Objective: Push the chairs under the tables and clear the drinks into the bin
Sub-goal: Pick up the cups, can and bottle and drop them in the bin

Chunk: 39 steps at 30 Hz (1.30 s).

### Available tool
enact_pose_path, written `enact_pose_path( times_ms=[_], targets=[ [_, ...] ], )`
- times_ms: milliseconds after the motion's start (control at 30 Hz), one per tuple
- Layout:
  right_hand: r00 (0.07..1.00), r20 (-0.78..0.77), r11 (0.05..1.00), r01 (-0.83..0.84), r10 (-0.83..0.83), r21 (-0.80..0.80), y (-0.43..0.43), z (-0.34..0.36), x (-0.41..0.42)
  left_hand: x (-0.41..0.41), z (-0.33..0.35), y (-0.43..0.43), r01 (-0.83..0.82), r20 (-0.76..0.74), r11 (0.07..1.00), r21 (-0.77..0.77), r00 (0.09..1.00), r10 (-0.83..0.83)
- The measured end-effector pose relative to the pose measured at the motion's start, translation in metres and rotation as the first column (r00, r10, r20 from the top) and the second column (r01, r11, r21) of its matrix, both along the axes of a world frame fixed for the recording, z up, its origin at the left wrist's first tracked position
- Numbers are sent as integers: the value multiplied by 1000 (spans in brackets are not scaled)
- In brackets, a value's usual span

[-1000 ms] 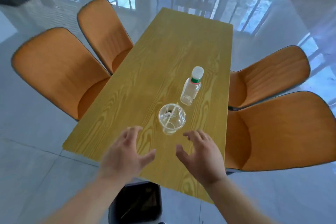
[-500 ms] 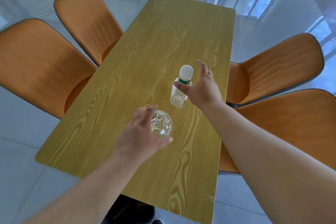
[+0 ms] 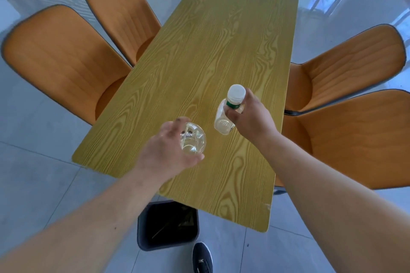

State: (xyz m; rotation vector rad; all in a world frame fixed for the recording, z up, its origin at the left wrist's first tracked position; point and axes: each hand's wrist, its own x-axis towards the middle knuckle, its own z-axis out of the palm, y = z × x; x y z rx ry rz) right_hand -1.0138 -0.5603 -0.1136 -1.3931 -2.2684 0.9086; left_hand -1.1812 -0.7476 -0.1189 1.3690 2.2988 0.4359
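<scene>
Both hands took hold of the drinks.
The left hand (image 3: 168, 153) wrapped the cup (image 3: 192, 138); the right hand (image 3: 250, 115) pinched the bottle (image 3: 226, 117) neck. Next, both should drop into the bin (image 3: 167, 226) under the surface's (image 3: 210, 51) near edge.

My right hand (image 3: 250, 117), merely reaching half a second ago, now wraps the bottle (image 3: 228, 113) just below its cap. My left hand (image 3: 168, 153) now closes around the plastic cup (image 3: 192, 138), and the bin (image 3: 167, 226) shows more fully.
</scene>
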Motion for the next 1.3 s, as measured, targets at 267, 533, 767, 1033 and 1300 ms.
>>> enact_pose_path(
  times_ms=[267, 533, 767, 1033, 1300],
  targets=[
    [1000, 1, 1000, 1, -1, -8, -156, -6, 23, -15, -5, -123, 5, 3, 1000, 19, 1000, -5],
    [995, -42, 990, -90, 95, 105, -306, -34, 29, -18, -48, -268, -51, 65, 998, -39, 996, 54],
    [992, 56, 993, -112, 113, -21, -343, -94, 44, -29, -95, -323, -129, 97, 986, -104, 985, 140],
    [995, 87, 996, -47, 54, -76, -319, -216, 34, -26, -204, -286, -144, 75, 984, -100, 986, 152],
    [976, 209, 992, -39, 65, -122, -311, -360, 37, -27, -335, -275, -212, 88, 970, -120, 971, 223]
  ],
)
